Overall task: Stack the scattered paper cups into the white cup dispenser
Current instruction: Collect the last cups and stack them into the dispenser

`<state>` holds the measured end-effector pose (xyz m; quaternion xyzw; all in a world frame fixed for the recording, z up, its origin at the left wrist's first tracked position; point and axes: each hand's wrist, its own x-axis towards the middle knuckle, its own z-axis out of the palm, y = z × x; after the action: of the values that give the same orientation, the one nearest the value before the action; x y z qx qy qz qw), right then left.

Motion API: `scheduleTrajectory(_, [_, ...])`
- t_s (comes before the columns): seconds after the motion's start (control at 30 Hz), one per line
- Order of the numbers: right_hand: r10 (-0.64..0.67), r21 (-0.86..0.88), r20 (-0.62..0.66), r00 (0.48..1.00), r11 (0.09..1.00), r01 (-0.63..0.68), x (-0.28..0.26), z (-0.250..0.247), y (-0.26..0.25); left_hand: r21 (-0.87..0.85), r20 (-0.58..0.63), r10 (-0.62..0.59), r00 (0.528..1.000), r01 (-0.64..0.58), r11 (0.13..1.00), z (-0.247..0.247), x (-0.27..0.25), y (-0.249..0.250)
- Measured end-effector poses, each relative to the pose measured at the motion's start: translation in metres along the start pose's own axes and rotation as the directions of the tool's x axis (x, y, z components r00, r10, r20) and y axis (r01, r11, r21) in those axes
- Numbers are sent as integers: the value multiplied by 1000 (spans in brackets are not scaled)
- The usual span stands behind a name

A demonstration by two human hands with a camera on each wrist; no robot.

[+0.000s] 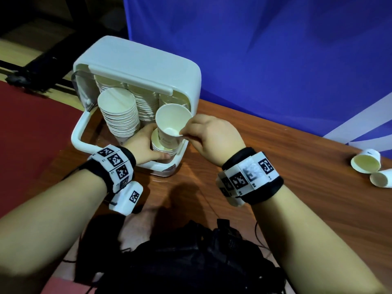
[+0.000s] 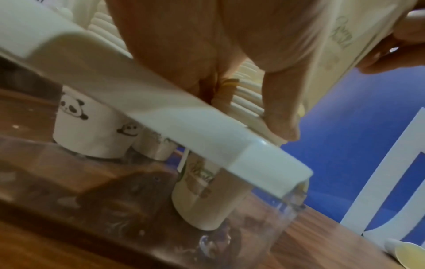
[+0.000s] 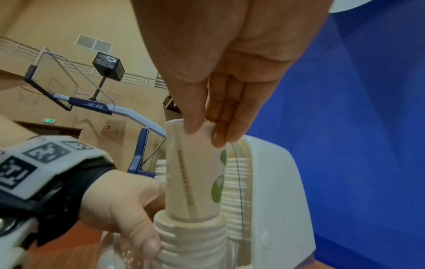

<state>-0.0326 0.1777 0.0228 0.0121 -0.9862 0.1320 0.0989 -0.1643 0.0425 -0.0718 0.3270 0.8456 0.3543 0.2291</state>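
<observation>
The white cup dispenser (image 1: 148, 66) stands open on the wooden table (image 1: 275, 166), with tall stacks of paper cups (image 1: 121, 115) inside. My left hand (image 1: 152, 143) grips a short cup stack (image 1: 164, 149) at the dispenser's front right; in the right wrist view its thumb (image 3: 147, 242) curls on the stack (image 3: 190, 240). My right hand (image 1: 184, 131) pinches the rim of a single paper cup (image 1: 171, 124), whose base sits in the top of that stack. The right wrist view shows this cup (image 3: 195, 172) upright, green-printed, under my pinching fingertips (image 3: 190, 127).
Two loose paper cups (image 1: 366, 164) (image 1: 381, 178) lie on their sides at the table's far right. A blue backdrop (image 1: 275, 60) stands behind the table. The dispenser's clear front wall (image 2: 253, 227) and white rim (image 2: 161, 116) lie under my left wrist. A black bag (image 1: 191, 262) sits near me.
</observation>
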Motion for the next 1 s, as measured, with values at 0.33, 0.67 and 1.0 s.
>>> scheduleTrajectory(0.33, [-49,-16,176,983,998,53,22,13,-4,18,12,56,998,-57,998,-15,-6,-15])
scheduleTrajectory(0.67, [49,-160,602,797,985,61,40,58,5,97,10,-51,999,50,994,-13,-11,-12])
scheduleTrajectory(1.0, [66,0,303,951,998,-69,-10,28,20,310,-63,106,992,-82,947,-26,-53,41])
